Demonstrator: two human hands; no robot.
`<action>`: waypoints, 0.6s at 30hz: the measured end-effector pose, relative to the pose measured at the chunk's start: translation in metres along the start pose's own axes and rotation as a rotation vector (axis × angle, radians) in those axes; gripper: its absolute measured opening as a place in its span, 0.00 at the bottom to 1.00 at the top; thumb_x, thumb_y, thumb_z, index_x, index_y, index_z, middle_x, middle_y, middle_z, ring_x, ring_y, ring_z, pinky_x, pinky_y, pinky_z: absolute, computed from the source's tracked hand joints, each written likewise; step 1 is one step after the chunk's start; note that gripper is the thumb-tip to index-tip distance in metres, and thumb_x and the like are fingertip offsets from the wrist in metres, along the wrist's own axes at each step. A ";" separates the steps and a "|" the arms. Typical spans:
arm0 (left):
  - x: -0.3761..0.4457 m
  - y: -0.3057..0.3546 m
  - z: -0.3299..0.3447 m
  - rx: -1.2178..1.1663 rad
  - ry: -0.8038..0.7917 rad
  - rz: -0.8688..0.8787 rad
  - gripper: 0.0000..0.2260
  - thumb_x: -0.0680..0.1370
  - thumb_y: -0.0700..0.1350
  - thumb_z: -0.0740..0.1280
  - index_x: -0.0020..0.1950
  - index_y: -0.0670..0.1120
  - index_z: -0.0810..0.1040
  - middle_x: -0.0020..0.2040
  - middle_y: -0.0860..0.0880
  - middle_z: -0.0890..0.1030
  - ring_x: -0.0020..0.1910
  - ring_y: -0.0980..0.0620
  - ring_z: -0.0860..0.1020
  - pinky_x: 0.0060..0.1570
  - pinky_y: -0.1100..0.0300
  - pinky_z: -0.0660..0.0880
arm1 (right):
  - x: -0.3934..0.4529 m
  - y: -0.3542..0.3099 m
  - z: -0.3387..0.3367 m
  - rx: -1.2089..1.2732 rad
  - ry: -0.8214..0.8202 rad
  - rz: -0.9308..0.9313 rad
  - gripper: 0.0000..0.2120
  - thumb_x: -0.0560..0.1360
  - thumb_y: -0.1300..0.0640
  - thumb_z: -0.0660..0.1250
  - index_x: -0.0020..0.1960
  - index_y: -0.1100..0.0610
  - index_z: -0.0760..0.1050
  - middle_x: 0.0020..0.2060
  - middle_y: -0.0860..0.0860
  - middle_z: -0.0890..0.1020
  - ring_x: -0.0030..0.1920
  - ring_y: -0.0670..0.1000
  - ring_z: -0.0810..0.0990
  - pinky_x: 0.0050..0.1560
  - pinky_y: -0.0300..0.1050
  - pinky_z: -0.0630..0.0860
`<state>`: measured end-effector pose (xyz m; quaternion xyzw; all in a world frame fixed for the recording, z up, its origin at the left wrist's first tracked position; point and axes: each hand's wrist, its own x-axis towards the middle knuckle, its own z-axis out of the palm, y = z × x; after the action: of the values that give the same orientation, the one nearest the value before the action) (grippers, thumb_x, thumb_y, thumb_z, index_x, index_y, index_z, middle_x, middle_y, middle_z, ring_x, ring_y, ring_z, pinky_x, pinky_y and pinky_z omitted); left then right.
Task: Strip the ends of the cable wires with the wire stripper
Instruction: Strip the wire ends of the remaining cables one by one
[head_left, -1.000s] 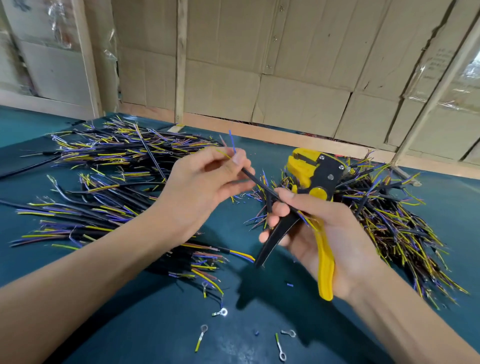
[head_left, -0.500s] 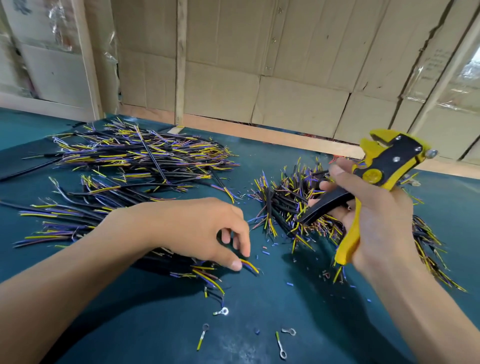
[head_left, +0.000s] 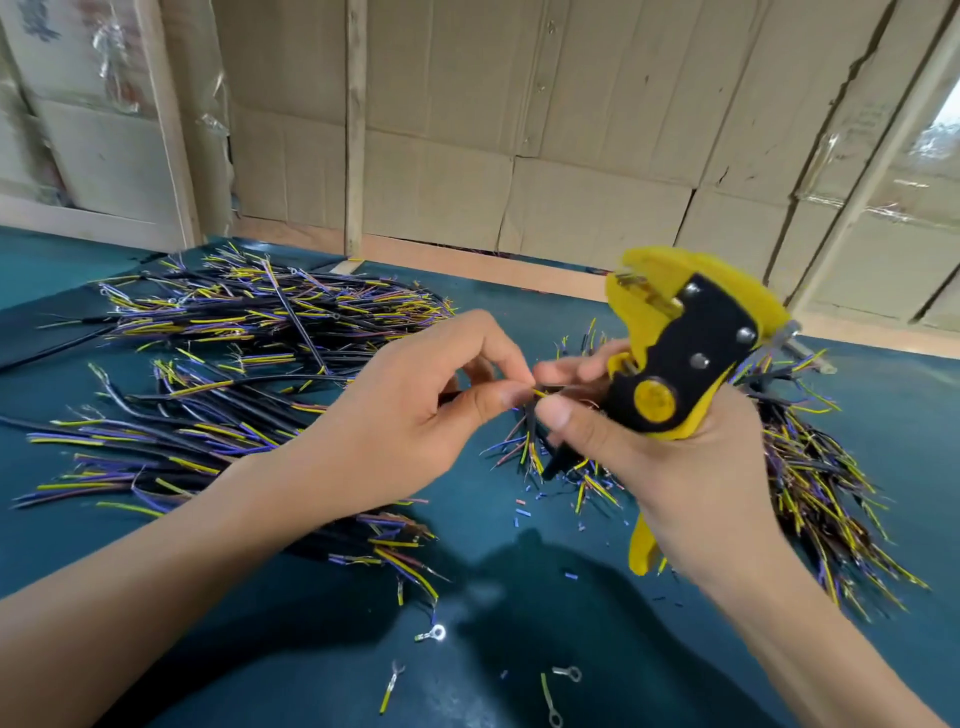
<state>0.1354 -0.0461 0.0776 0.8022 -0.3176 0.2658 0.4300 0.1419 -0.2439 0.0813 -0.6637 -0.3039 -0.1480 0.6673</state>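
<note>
My left hand (head_left: 415, 415) pinches a short black cable (head_left: 540, 393) by its yellow wire end, held in the air above the table. My right hand (head_left: 670, 462) grips the yellow and black wire stripper (head_left: 675, 358), jaws pointing up and left, and its thumb and forefinger touch the same cable end right next to my left fingertips. Most of the cable is hidden behind my fingers.
A big pile of black cables with yellow and purple wire ends (head_left: 234, 364) lies on the teal table (head_left: 519, 649) at left. A second pile (head_left: 810, 467) sits behind my right hand. Ring terminals (head_left: 434, 633) and bits of cut insulation (head_left: 522, 515) lie near the front. Cardboard walls stand behind.
My left hand reached down to the left pile, picked up a cable and lifted it to the middle. My right hand swung the stripper out to the right, then brought it in to meet the cable.
</note>
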 end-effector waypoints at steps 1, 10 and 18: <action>0.000 0.001 0.000 -0.045 0.017 -0.028 0.02 0.79 0.44 0.66 0.49 0.46 0.76 0.44 0.47 0.79 0.41 0.40 0.77 0.38 0.42 0.74 | -0.001 -0.001 0.001 0.015 -0.031 0.008 0.11 0.66 0.62 0.79 0.44 0.54 0.80 0.46 0.56 0.87 0.46 0.57 0.87 0.47 0.52 0.83; -0.001 0.009 0.007 -0.163 -0.031 -0.185 0.03 0.78 0.48 0.65 0.48 0.51 0.77 0.39 0.56 0.77 0.37 0.51 0.75 0.36 0.51 0.73 | -0.001 0.002 0.002 -0.047 0.061 -0.039 0.08 0.69 0.63 0.77 0.42 0.56 0.79 0.38 0.54 0.84 0.39 0.56 0.82 0.42 0.48 0.81; 0.000 0.006 0.016 -0.434 0.104 -0.334 0.04 0.79 0.46 0.64 0.48 0.47 0.74 0.33 0.47 0.75 0.30 0.40 0.65 0.26 0.60 0.62 | 0.001 0.012 0.000 0.110 0.115 0.081 0.10 0.67 0.63 0.76 0.42 0.50 0.80 0.36 0.54 0.84 0.39 0.63 0.83 0.44 0.46 0.81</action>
<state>0.1335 -0.0628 0.0734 0.7179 -0.2080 0.1576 0.6453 0.1500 -0.2425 0.0728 -0.6283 -0.2457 -0.1416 0.7245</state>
